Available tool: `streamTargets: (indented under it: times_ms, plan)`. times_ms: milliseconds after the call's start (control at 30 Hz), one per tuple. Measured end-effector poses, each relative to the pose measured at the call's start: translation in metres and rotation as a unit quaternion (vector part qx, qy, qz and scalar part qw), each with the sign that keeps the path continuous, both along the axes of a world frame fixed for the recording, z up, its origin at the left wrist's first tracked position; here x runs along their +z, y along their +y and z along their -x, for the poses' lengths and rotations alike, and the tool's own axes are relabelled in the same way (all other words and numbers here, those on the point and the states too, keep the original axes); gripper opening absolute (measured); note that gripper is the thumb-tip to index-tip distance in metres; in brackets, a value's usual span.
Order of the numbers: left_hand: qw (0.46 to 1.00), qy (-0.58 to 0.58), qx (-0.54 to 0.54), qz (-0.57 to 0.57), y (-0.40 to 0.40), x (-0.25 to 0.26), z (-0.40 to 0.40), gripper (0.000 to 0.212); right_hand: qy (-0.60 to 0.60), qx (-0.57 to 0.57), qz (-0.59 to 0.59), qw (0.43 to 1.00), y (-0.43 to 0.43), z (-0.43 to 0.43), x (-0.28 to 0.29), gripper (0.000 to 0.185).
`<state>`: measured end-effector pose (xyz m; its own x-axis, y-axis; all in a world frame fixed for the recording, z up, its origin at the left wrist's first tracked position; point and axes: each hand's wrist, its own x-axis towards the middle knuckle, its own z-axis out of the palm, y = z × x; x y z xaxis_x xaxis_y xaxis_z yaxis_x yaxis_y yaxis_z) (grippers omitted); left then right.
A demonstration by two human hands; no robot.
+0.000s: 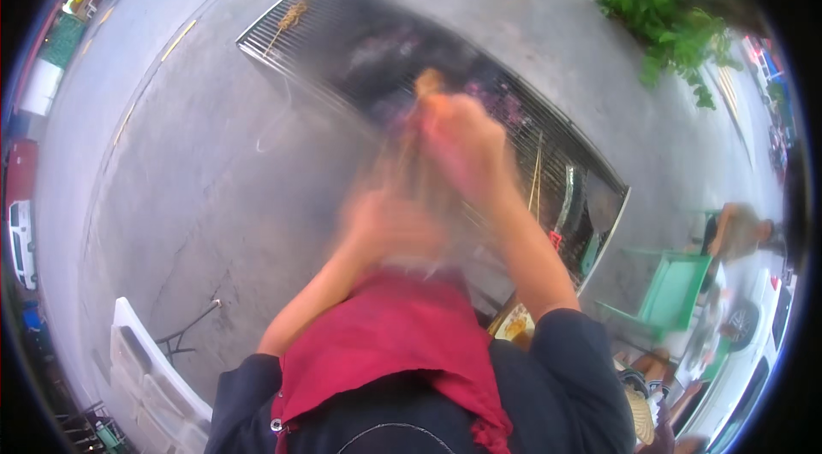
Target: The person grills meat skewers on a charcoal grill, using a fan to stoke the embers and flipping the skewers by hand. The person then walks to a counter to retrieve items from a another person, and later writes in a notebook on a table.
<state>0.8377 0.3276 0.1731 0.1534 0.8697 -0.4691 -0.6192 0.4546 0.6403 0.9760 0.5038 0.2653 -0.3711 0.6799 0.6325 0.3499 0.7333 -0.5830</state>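
My right hand point(472, 149) is blurred by motion above the middle of a long charcoal grill point(379, 36). Its fingers are closed around something orange-brown point(430, 84), too smeared to identify. Lower and to the left, in front of my red apron point(398, 332), my left hand point(392, 223) is blurred too. Pale stick-like streaks point(411, 162) run between the hands; whether the left holds them cannot be told. At the grill's far left end lies a skewer of browned food point(292, 17). Smoke hazes the coals beneath the bars.
On the grill's right end lie thin sticks point(536, 171) and a metal utensil point(568, 197) near a red piece. A plate of food point(515, 325) sits by my right elbow. Around stand a white table point(160, 364), green chair point(671, 293), leafy branches point(661, 4) and a seated person point(738, 232).
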Motion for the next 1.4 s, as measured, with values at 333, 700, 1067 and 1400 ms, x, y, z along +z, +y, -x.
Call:
streamTargets:
  times_ms: [333,700,1067,1400]
  plan:
    - [0.998,0.01,0.045,0.048,0.019,0.03,-0.009,0.03,-0.072,0.009,0.031,0.997,-0.098,-0.006,0.032,0.018]
    - [0.981,0.104,-0.101,-0.13,0.012,-0.051,0.033,0.046,0.391,-0.312,0.101,0.86,-0.2,-0.046,0.066,0.013]
    - [0.915,0.253,-0.249,0.191,-0.089,-0.16,0.163,0.016,0.788,-0.476,0.117,0.373,-0.484,-0.19,-0.226,0.013]
    - [0.815,0.478,-0.323,0.062,-0.104,-0.176,0.206,0.012,0.581,-0.591,0.284,0.483,-0.468,-0.136,-0.211,0.018]
